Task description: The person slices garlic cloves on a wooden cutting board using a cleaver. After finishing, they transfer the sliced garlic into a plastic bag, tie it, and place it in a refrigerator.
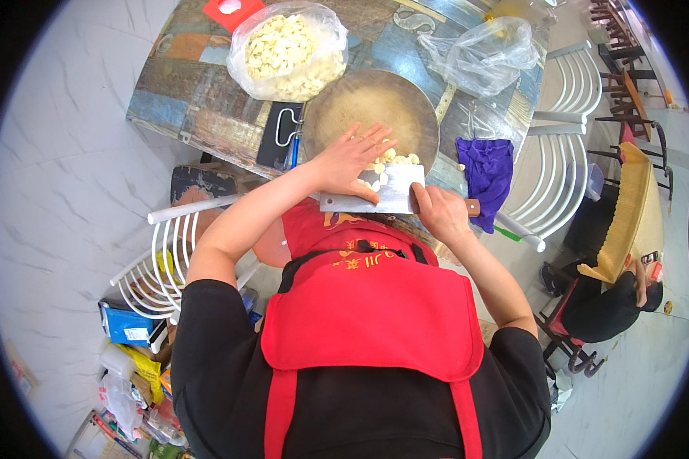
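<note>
My right hand is closed around the wooden handle of a cleaver, whose broad blade lies flat at the near edge of a round wooden chopping board. Pale peeled cloves, which look like garlic, lie on the board and some on the blade. My left hand is spread over the blade and the cloves, fingers apart, its thumb on the blade; whether the palm presses on cloves is hidden. Beyond the board, a clear plastic bag holds many sliced pale pieces.
A black phone-like slab and a blue pen lie left of the board. To the right are a purple cloth and a crumpled plastic bag. White-barred chairs flank the table; a person sits far right.
</note>
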`<action>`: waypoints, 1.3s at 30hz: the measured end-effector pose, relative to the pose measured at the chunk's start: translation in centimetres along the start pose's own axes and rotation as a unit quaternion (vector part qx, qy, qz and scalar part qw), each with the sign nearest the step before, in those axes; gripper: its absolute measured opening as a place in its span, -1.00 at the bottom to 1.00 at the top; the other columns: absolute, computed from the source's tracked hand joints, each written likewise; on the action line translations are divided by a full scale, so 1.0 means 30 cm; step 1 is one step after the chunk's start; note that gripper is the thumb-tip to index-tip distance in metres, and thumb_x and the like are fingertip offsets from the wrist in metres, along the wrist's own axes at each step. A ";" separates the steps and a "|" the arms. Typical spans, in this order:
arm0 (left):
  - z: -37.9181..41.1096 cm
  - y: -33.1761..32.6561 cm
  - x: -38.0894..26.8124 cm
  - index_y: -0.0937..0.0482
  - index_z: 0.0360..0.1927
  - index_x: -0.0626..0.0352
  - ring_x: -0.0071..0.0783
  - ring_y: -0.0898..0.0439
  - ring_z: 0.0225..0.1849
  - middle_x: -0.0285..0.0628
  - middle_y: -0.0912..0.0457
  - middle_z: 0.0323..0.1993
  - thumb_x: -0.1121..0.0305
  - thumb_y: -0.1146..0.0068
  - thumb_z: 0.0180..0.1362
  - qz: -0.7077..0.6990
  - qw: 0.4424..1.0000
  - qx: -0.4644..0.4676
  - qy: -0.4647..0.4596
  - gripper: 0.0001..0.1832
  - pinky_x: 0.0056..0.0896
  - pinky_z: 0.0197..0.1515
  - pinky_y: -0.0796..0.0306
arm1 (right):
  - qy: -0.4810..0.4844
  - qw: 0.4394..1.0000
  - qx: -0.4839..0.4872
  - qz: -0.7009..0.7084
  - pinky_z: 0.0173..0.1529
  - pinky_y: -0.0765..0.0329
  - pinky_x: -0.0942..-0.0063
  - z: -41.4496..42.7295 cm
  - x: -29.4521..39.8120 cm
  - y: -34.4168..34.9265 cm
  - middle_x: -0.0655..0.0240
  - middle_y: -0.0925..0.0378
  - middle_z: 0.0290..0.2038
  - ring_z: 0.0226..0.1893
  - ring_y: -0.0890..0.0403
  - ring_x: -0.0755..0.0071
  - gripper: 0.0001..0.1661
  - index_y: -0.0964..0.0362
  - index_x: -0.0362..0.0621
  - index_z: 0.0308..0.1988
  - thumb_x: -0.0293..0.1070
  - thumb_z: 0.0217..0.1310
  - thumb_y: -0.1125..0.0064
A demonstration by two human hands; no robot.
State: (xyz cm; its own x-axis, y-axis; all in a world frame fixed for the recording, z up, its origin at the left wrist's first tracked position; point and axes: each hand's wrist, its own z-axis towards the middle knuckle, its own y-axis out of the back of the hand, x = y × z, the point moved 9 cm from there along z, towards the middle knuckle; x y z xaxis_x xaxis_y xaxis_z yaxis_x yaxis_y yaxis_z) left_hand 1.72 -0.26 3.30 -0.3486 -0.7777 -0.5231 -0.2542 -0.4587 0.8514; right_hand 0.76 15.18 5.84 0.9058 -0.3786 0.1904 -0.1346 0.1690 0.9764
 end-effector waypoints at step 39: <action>-0.017 -0.131 -0.058 -0.17 0.43 -0.03 0.25 -0.07 0.42 0.20 -0.08 0.40 -0.31 -0.40 -0.25 0.066 0.933 -0.305 0.180 0.17 0.33 0.37 0.02 | -0.462 0.485 0.071 0.739 -0.68 -0.34 0.53 -0.355 -0.164 -0.397 0.38 -0.47 -0.63 -0.77 -0.38 0.52 -0.86 -0.41 -0.15 -0.38 -0.40 0.26 -0.18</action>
State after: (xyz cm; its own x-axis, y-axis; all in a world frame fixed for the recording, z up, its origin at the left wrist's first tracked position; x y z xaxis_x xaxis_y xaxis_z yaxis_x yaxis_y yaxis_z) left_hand 3.80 2.67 0.89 0.0123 -0.8881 -0.4596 0.3689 -0.4232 0.8275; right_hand 2.19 24.72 -7.83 -0.7810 -0.1964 0.5929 -0.4479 0.8377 -0.3125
